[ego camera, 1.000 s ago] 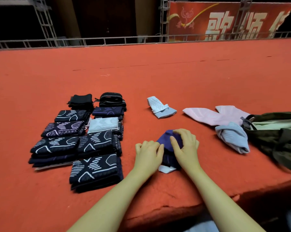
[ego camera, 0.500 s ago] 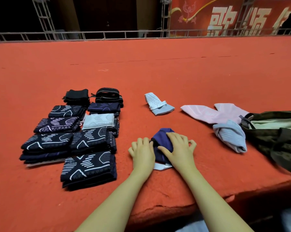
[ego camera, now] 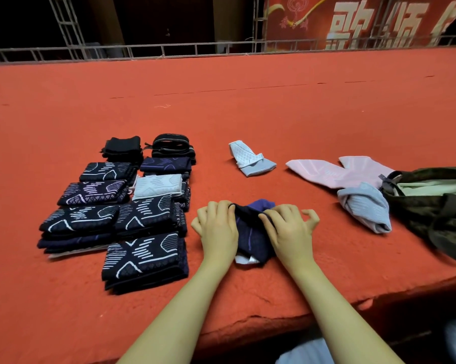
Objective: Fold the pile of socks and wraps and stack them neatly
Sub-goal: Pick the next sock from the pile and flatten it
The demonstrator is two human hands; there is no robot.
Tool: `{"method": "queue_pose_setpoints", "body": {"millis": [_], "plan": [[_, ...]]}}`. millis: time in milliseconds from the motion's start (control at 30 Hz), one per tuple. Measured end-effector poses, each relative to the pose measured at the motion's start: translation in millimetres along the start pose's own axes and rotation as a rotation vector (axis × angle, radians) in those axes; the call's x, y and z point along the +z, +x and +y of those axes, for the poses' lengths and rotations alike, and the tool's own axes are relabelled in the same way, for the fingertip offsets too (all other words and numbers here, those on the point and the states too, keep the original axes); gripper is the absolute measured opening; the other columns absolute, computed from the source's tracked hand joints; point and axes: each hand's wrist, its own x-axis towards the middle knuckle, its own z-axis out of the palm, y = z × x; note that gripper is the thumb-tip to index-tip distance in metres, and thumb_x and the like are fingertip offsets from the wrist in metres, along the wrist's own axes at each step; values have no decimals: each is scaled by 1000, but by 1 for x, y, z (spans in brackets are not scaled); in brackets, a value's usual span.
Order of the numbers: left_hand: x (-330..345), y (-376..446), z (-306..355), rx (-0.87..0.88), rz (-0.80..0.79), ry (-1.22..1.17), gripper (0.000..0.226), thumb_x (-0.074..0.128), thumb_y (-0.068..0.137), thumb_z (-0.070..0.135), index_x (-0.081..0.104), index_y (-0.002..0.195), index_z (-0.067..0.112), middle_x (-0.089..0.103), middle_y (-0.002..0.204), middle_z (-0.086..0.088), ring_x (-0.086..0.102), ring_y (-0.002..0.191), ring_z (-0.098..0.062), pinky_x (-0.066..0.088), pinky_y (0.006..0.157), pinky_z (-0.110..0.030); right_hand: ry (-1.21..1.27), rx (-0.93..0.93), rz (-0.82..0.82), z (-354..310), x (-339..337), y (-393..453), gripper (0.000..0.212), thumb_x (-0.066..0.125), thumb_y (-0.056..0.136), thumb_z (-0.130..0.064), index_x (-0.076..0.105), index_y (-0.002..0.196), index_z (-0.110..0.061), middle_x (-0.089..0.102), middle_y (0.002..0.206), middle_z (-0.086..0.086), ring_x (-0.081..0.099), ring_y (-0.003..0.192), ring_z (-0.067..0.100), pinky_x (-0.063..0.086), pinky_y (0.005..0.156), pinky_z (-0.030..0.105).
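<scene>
A dark navy and purple sock lies bunched on the red carpet between my hands, with a white scrap showing at its near end. My left hand grips its left edge with curled fingers. My right hand pinches its top right edge, the outer fingers lifted. To the left sit several folded dark patterned socks in stacked rows, with one folded white sock among them. A loose light blue sock lies further back. A pink sock and a crumpled lilac-grey sock lie to the right.
A camouflage bag lies open at the right edge, touching the pink sock. The red carpeted platform stretches far back to a metal railing. Its front edge drops off just under my forearms.
Both hands slid apart to the sock's two sides. The dark cuff is now pulled over the purple part, and more of the sock shows between my hands.
</scene>
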Motion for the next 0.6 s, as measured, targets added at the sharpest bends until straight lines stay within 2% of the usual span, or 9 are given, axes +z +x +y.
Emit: {"method": "queue_pose_setpoints", "body": {"millis": [100,200,267,433,533,600], "plan": [[-4,9,-4,53,39,67,32,39,90,33,65,83,17,56,77,-1,46,78,-24,19,72,-32,-36,103,38,0,-6,4,29,47,93,-32,64,73,-20,57,68,-6,54,73,19,23,79,37],[-8,14,-7,98,12,143,32,40,89,32,65,77,16,56,73,-1,51,73,-27,24,73,-34,-15,208,53,2,-10,10,28,48,91,-28,61,68,-16,58,73,-3,50,81,22,22,79,37],[-11,20,-6,106,-12,199,32,41,87,32,65,72,16,55,69,-1,52,69,-28,21,69,-35,7,272,69,6,-11,12,28,48,89,-26,60,66,-13,60,79,0,45,85,20,22,80,37],[-11,36,-3,106,-73,323,32,42,85,32,64,67,16,55,65,-1,54,65,-28,21,66,-34,-31,370,65,17,-11,11,30,46,88,-24,59,65,-9,60,83,3,48,81,22,23,80,37],[-6,42,-7,23,-159,300,28,50,91,27,67,77,10,59,75,-9,53,76,-34,30,71,-40,-63,290,34,16,-12,8,31,46,87,-23,59,63,-9,60,79,3,53,71,27,25,78,38],[-4,43,-12,-42,-237,267,23,51,97,25,67,92,9,60,91,-13,50,91,-36,25,78,-41,-38,213,-14,13,-11,6,29,46,84,-23,61,64,-9,60,78,4,55,69,27,27,77,38]]}}
